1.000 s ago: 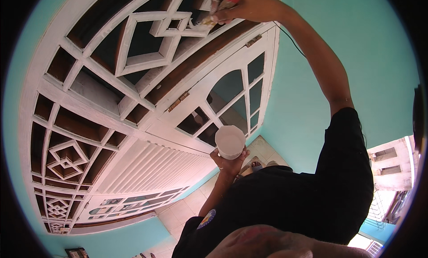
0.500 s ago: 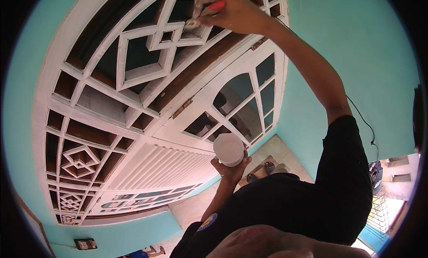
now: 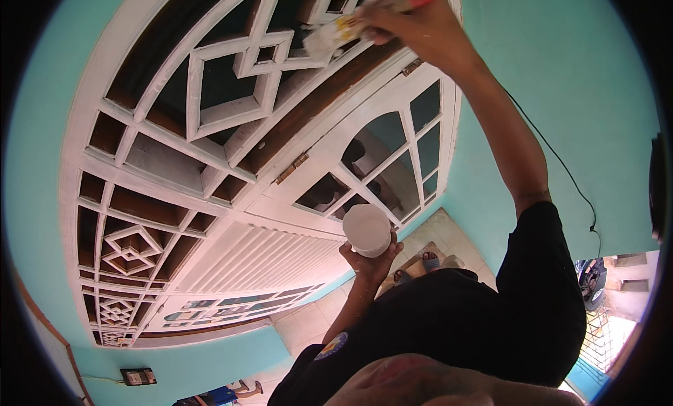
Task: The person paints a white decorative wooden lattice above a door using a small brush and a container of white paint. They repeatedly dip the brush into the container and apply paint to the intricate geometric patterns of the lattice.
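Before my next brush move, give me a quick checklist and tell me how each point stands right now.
1. Brush gripped: ok, the right hand holds it, raised by the white lattice.
2. Bristles loaded: cannot tell; they look whitish, but the brush is blurred.
3. Bristles touching the lattice: cannot tell; they overlap it in this view.
4. Cup secure: looks ok, the left hand holds it around its lower part.
5. Cup within view, mouth uncovered: ok, its pale inside shows.
6. Cable clear of the right forearm: cannot tell; it passes behind it in this view.
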{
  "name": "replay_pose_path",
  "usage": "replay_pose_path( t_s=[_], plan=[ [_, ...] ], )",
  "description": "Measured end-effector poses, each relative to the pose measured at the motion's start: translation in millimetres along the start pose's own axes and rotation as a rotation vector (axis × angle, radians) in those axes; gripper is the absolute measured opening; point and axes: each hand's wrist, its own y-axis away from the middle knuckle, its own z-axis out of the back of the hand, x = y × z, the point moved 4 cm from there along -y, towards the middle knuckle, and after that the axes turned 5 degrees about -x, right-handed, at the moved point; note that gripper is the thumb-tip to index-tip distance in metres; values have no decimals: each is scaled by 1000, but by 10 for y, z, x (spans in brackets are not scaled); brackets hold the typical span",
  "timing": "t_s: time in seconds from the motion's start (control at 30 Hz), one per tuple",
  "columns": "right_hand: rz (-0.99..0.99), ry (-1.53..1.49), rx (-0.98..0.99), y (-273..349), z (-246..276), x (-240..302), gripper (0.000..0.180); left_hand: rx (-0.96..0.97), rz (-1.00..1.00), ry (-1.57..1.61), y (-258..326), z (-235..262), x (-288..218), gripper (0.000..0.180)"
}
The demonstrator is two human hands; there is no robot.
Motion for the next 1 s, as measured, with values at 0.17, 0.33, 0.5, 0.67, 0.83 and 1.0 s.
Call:
replay_pose_path(
  t_s=[0.17,0.33,0.5,0.67,0.83,1.0],
  plan=[
    [-348,-16,-260,1105,482,315,15,204,60,-57,-194,153,33,67],
    [-641,-2,-116,2008,170,507,25,136,99,-70,-401,204,201,78],
    [-273,389,409,2072,21,514,23,417,236,9,-553,154,431,87],
    [-171,772,690,2253,-275,416,25,400,345,63,-492,330,580,86],
    [-220,787,826,2390,-477,292,21,195,307,-128,-305,250,552,85],
    [-235,752,844,2320,-572,306,22,216,297,-23,-339,321,538,86]
  ],
)
